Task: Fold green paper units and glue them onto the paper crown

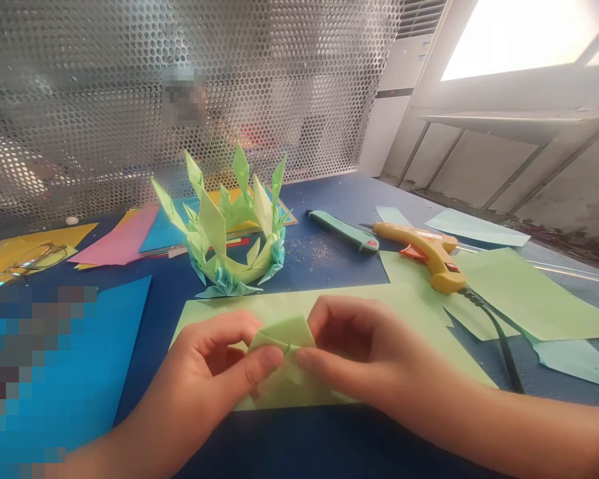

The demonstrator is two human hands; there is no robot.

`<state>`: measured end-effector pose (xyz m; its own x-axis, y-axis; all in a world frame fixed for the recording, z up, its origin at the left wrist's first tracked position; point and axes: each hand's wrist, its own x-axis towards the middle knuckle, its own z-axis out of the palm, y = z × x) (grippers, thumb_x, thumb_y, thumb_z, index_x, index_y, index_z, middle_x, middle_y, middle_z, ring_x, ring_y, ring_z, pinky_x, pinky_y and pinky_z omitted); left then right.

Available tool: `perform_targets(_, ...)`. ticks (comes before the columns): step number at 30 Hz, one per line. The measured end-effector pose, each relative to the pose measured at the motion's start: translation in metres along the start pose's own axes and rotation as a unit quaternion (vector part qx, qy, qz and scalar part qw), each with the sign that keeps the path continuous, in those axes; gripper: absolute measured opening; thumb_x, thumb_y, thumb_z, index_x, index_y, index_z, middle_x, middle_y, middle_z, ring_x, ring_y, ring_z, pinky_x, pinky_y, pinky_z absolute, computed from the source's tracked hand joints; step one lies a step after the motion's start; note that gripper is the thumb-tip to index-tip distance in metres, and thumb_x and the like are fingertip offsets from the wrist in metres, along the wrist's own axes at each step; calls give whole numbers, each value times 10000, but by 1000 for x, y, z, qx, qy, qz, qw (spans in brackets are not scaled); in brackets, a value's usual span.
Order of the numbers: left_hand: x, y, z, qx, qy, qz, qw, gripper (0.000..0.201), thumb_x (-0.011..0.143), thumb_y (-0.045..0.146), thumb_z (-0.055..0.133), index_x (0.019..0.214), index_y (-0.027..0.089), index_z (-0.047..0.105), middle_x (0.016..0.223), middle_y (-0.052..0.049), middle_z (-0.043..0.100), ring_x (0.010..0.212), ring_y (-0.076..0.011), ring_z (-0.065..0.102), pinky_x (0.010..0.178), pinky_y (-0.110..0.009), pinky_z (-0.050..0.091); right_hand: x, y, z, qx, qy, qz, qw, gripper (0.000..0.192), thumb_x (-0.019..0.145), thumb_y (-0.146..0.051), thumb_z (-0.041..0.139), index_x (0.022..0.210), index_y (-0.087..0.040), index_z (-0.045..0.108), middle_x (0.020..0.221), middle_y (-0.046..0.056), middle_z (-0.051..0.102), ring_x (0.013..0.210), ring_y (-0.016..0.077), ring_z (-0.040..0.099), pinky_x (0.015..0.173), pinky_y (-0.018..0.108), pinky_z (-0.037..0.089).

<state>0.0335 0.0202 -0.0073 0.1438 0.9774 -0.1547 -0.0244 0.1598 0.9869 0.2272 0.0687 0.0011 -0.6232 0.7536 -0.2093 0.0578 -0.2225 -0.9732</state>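
Fingers of both hands pinch a small folded piece of light green paper (285,336), held just above a larger light green sheet (379,303) lying on the table near the front edge. The left hand (214,369) closes on the fold's left side with thumb and forefinger; the right hand (359,352) grips its right side the same way, the two thumbs nearly meeting at the middle crease.

Beyond the hands stands a ring-shaped paper crown (232,233) built of folded green and pale blue units, its points upright and nothing visible inside the ring. To its right lie a teal utility knife (343,231) and a yellow glue gun (429,253), the gun resting on another green sheet with its black cord (499,339) running toward the near edge. Pink, yellow and blue sheets (122,239) fan out on the left behind the crown, with a pair of glasses (27,263) on the yellow ones.

The dark blue tabletop (329,259) carries small scraps near the knife. A perforated metal screen (229,80) backs the table; a bright window (524,33) sits at upper right.
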Motion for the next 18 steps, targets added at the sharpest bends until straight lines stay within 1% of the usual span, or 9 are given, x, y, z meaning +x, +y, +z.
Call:
perform_targets(2, 0, -1, 1, 26, 1, -2, 1000, 182, 792, 289, 783, 645, 201, 722, 609, 58, 538, 559, -84, 469, 522, -149, 402, 0, -1, 0, 6, 3, -2, 1000, 387, 675, -333, 886, 690, -180, 530, 648, -64, 532, 598, 80, 450, 528, 181, 348)
perform_targets(3, 0, -1, 1, 44, 5, -3, 999, 182, 780, 286, 789, 642, 194, 714, 595, 59, 530, 551, -85, 449, 511, -153, 382, 0, -1, 0, 6, 5, -1, 1000, 385, 671, -323, 888, 683, -177, 532, 641, -67, 532, 591, 75, 448, 520, 177, 341)
perform_targets(7, 0, 0, 1, 108, 17, -18, 994, 297, 762, 348, 776, 579, 174, 620, 546, 57, 475, 535, -95, 389, 488, -184, 320, 1, -2, 1, -12, 19, 8, 1000, 386, 639, -308, 906, 659, -171, 546, 610, -71, 545, 568, 69, 446, 492, 171, 329)
perform_targets(11, 1, -3, 1, 157, 11, -21, 987, 327, 765, 405, 747, 582, 173, 606, 567, 52, 448, 557, -109, 390, 499, -203, 314, 2, 0, 0, -62, 25, -1, 998, 367, 657, -322, 894, 635, -167, 562, 582, -69, 538, 556, 75, 439, 484, 175, 347)
perform_targets(15, 0, -6, 0, 153, 4, -23, 988, 348, 796, 448, 709, 593, 177, 628, 566, 50, 432, 546, -112, 378, 490, -212, 295, 1, 3, 0, -91, 21, -28, 995, 357, 694, -326, 875, 639, -168, 559, 578, -75, 509, 557, 75, 420, 485, 176, 342)
perform_targets(18, -3, -4, 0, 136, 3, -29, 990, 355, 797, 495, 686, 627, 185, 656, 595, 32, 478, 572, -130, 412, 504, -223, 327, 0, 3, 2, -98, 13, -41, 994, 323, 722, -368, 856, 746, -170, 602, 663, -51, 566, 615, 98, 469, 537, 189, 388)
